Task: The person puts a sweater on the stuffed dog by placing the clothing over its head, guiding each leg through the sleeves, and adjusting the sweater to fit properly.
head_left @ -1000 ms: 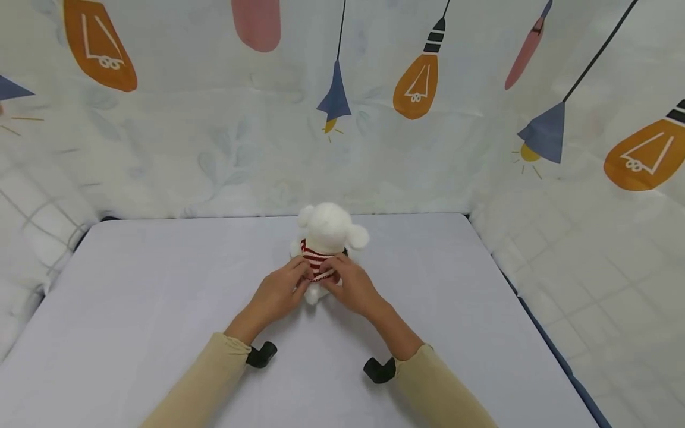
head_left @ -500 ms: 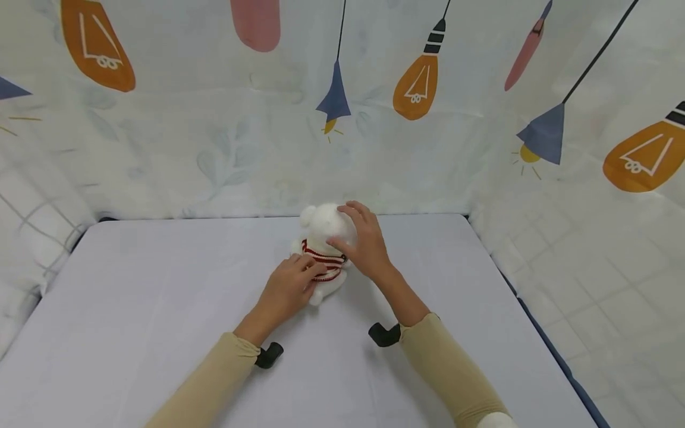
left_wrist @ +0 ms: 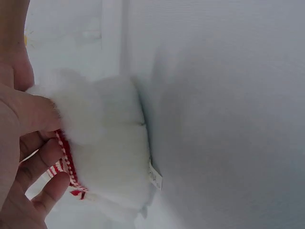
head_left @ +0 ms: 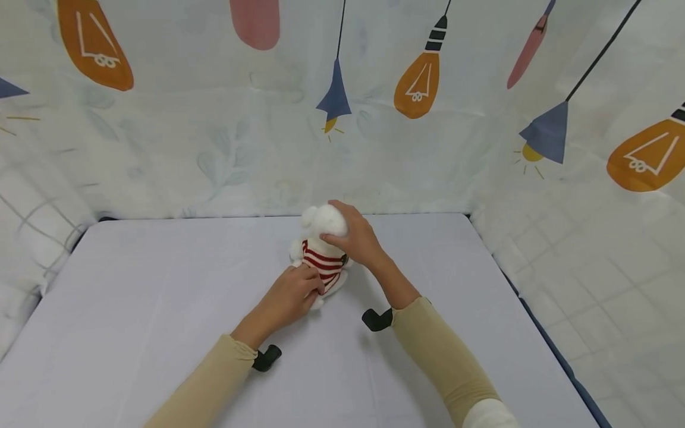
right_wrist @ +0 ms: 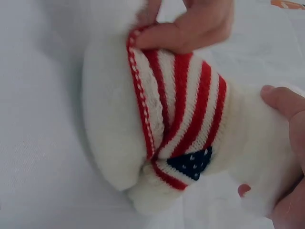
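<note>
A white plush toy (head_left: 327,219) with rounded ears sits on the table. It wears a red-and-white striped knit sweater (head_left: 321,257), which has a navy patch with white marks (right_wrist: 193,163) at one side. My left hand (head_left: 289,296) pinches the sweater's lower hem between thumb and fingers; the fuzzy lower body (right_wrist: 105,109) shows bare below it. With the thumb at the back of the head and fingers around the far side, my right hand (head_left: 360,239) grips the toy's head, hiding one ear. A small white tag (left_wrist: 155,176) sticks out at the toy's bottom.
A white cloth covers the table (head_left: 160,285). Behind it hangs a pale curtain (head_left: 241,148) printed with bulbs and lamps, which continues down both sides. Black curved pieces (head_left: 377,320) poke out at both sleeve cuffs.
My right hand has left the sweater's hem and gone up to grip the toy's head. My left hand stays at the hem, now lower, and the sweater looks stretched downward.
</note>
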Tool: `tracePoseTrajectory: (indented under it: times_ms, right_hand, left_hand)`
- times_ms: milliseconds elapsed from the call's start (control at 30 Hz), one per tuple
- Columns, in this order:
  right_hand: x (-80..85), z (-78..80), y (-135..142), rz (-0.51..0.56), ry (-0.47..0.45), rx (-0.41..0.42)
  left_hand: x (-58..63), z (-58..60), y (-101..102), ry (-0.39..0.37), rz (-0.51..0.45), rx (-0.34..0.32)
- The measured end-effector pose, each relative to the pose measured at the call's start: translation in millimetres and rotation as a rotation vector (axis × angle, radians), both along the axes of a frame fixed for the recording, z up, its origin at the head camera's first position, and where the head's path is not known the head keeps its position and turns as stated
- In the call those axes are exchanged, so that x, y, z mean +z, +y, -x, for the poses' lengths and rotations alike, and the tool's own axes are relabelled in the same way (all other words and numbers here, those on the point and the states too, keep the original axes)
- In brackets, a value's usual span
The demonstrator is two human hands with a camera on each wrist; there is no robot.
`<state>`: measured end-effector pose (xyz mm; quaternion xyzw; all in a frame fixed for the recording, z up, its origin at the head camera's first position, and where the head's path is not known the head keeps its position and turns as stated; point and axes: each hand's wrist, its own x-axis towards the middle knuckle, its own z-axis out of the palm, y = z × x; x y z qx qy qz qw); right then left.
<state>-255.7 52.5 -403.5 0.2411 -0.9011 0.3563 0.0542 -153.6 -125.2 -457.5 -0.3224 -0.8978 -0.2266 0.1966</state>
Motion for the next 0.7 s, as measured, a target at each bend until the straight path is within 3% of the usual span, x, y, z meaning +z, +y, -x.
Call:
tracePoseTrajectory:
  times_ms: [167, 433, 700]
  right_hand:
    - [-5.9, 4.8, 5.1, 0.016, -0.038, -0.059]
    - [-11.3, 5.7, 16.2, 0.119, -0.143, -0.142]
    - [-21.4, 5.6, 28.6, 0.227, -0.219, -0.150]
  left_hand:
    - [-4.3, -0.5, -4.0, 0.014, -0.034, 0.009]
    - [-9.5, 10.4, -17.5, -0.035, -0.139, 0.118]
    - [-7.6, 14.2, -13.9, 0.102, -0.123, 0.067]
